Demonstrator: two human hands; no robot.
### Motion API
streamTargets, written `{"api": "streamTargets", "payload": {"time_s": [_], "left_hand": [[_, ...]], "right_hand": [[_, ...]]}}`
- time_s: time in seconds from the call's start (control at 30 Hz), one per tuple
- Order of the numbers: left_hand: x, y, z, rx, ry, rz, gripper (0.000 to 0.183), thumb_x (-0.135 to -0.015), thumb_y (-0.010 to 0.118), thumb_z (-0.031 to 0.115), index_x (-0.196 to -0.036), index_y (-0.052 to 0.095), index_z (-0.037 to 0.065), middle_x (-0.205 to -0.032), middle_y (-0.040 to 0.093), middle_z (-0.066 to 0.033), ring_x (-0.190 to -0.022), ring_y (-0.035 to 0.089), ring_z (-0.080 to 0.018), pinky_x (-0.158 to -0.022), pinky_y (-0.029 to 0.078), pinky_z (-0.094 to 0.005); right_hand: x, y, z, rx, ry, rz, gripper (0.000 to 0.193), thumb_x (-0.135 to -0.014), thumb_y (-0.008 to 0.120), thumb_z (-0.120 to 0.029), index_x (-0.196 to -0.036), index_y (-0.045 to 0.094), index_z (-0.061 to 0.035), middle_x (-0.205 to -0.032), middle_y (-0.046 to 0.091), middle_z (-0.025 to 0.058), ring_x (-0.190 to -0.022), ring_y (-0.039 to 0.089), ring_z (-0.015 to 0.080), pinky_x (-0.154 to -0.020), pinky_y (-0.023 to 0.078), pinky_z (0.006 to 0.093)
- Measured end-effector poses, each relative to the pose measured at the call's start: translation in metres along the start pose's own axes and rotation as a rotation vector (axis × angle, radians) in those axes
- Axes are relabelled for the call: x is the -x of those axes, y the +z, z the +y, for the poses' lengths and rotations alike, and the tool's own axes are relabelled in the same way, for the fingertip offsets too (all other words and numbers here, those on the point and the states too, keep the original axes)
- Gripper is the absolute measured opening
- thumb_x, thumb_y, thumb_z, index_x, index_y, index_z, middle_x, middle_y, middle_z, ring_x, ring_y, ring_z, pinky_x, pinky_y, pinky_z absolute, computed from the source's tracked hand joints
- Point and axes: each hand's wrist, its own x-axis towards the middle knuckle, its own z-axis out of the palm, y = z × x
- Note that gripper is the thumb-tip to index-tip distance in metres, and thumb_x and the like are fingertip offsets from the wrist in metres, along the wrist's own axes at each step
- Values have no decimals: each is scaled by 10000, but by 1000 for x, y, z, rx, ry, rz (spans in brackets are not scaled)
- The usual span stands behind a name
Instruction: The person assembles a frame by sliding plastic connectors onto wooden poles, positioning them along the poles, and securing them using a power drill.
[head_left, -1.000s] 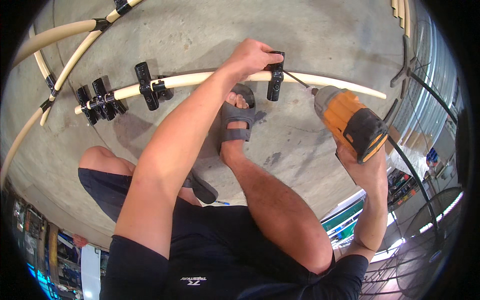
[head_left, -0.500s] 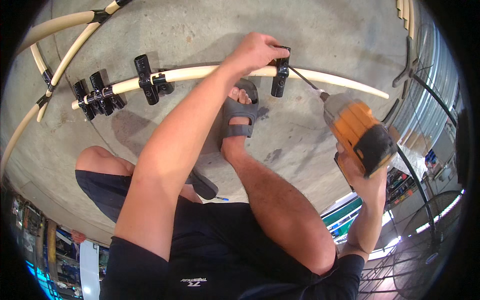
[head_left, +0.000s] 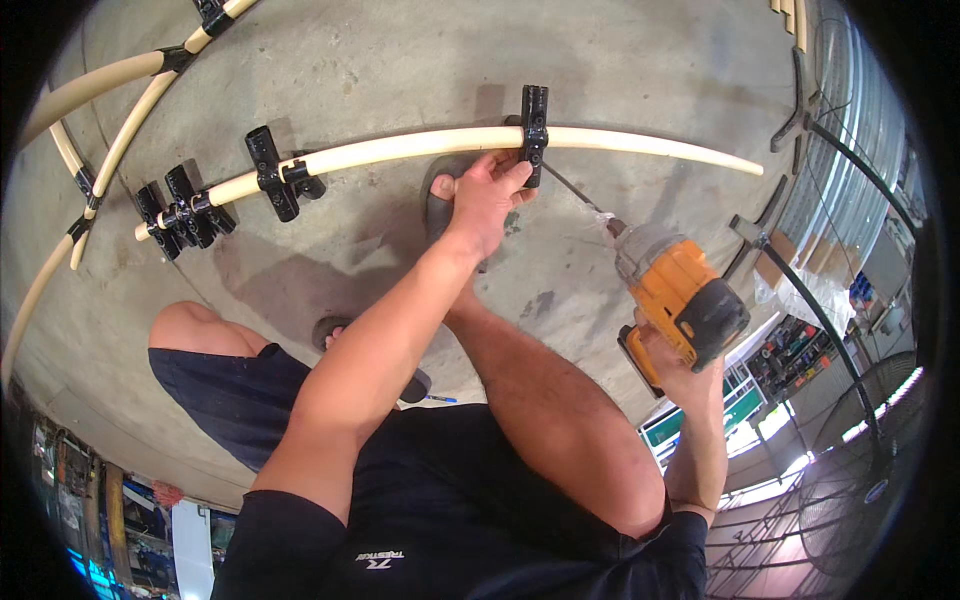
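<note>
A cream-coloured curved pipe (head_left: 410,145) runs across the floor in front of me, with several black metal pipe clamps along it. My left hand (head_left: 483,205) pinches the near end of the rightmost clamp (head_left: 535,108), which sits crosswise on the pipe. In my right hand (head_left: 690,375) is an orange and black cordless impact driver (head_left: 680,290), gripped by its handle. Its long thin bit (head_left: 572,185) slants up to the clamp, the tip close to the screw area beside my left fingers. Whether the tip is seated cannot be made out.
More clamps (head_left: 272,175) sit farther left on the pipe. Joined cream pipes (head_left: 135,120) stand at the upper left. A fan (head_left: 860,470) and black metal legs (head_left: 800,280) are at the right. My sandaled foot (head_left: 440,200) rests close behind my left hand.
My left hand has shifted from the clamp's far end to its near end. The driver has moved slightly left and down, its bit still angled toward the clamp.
</note>
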Motion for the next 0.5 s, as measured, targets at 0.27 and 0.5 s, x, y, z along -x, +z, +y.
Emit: {"api": "streamTargets", "payload": {"time_s": [0.27,0.5], "left_hand": [[-6,-3,-8,15,2,-83,231,-1004,645,123,-1216,647,32,-1114,650,-11,-987,594,-112,-867,533,-335],[-9,-8,-16,-41,48,-46,225,-999,656,137,-1196,666,29,-1092,663,-3,-983,587,-120,-888,484,-325]], "right_hand": [[-7,1,15,75,-100,-27,373,-784,787,-42,-1139,679,-16,-1046,721,141,-953,693,278,-877,542,373],[-25,-18,-37,136,-71,-94,396,-789,830,-86,-1143,672,-3,-1082,713,158,-978,692,326,-874,543,388]]}}
